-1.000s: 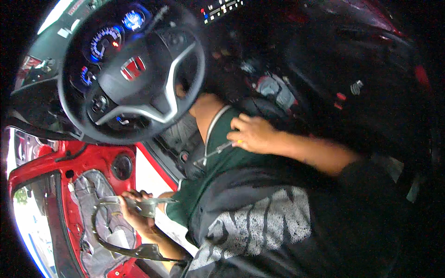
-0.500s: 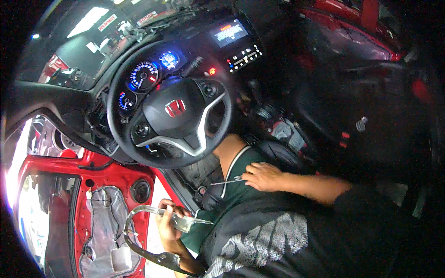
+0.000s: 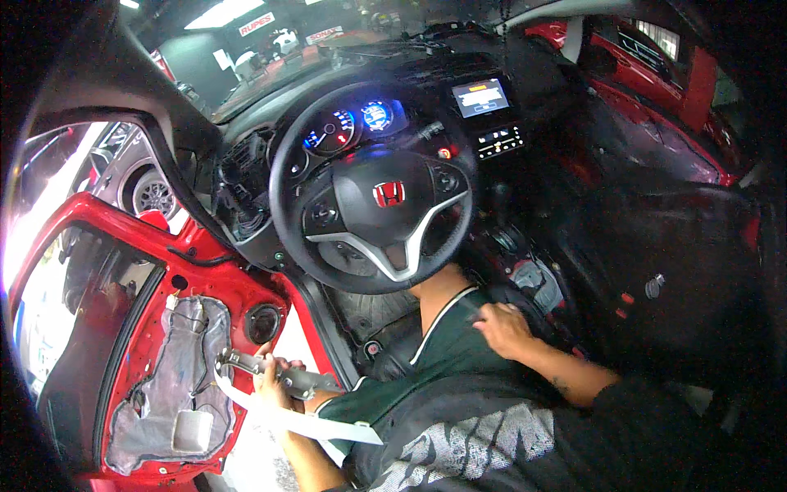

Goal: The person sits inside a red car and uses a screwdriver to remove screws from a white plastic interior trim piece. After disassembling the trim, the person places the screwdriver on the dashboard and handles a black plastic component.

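Low on the left, my left hand point(image 3: 277, 379) is closed around a curved, C-shaped trim strip point(image 3: 311, 424). One arm of the strip is dark grey with small clips or tabs. The other looks white in the light and reaches toward my shirt. My right hand point(image 3: 502, 330) rests over the green shorts point(image 3: 451, 348) on my thigh, its fingers pinched together. A short dark end of a slim tool point(image 3: 473, 315) sticks out of these fingers; its rest is hidden. Ahead of both hands stands the steering wheel point(image 3: 361, 220), touched by neither.
The red car door point(image 3: 238, 299) stands open at left, its inner panel off, with a grey lining sheet point(image 3: 164, 385) and a round speaker point(image 3: 262, 324). A lit screen point(image 3: 481, 98) sits in the dashboard. The gear lever area point(image 3: 533, 283) lies right of my leg.
The view has turned and shifted. My left hand has rotated the trim strip, so its white side now shows. My right hand has moved up my thigh; the thin shaft seen earlier is mostly hidden.
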Available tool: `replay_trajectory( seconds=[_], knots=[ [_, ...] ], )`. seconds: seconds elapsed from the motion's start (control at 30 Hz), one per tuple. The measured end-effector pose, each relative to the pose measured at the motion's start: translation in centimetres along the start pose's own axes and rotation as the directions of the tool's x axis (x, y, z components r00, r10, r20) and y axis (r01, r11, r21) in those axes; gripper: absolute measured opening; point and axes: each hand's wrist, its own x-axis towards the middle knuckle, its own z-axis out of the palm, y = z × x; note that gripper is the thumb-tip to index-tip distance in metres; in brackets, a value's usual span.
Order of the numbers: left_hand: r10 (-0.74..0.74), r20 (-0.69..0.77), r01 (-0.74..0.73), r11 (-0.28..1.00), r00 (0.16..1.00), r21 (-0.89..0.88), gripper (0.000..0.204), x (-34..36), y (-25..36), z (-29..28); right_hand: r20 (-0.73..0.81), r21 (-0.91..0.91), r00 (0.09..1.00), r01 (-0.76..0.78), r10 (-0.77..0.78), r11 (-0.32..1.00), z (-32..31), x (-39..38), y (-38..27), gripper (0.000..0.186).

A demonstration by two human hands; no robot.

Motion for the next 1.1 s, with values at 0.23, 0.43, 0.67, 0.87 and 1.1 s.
replay_trajectory(
  seconds=[0.23,0.43,0.67,0.87,1.1],
  knots=[
    [-0.042,-0.169,0.025,0.995,0.985,-0.101,0.032,0.5,1.9,-5.6,0.132,0.113,0.869,-0.491,0.477,0.864,7.2,-9.3,9.4,0.030],
    [-0.052,-0.142,0.020,0.975,0.989,-0.220,0.033,2.4,-1.7,-6.8,0.319,-0.199,0.748,-0.548,0.582,0.812,9.0,-11.9,11.1,0.058],
    [-0.158,-0.094,0.136,0.969,0.983,-0.207,0.035,5.8,-3.2,-6.1,0.243,0.323,0.935,-0.328,0.257,0.888,-16.5,6.4,2.1,0.052],
    [-0.208,-0.167,0.172,0.964,0.964,-0.204,0.034,11.8,-3.7,-5.6,-0.494,0.158,0.845,0.320,-0.206,0.934,-29.6,30.3,-4.9,0.033],
    [-0.216,-0.221,0.185,0.971,0.951,-0.152,0.034,17.6,-2.6,-3.2,-0.216,-0.377,0.808,0.450,-0.549,0.810,-32.8,61.5,2.0,0.079]
  ],
)
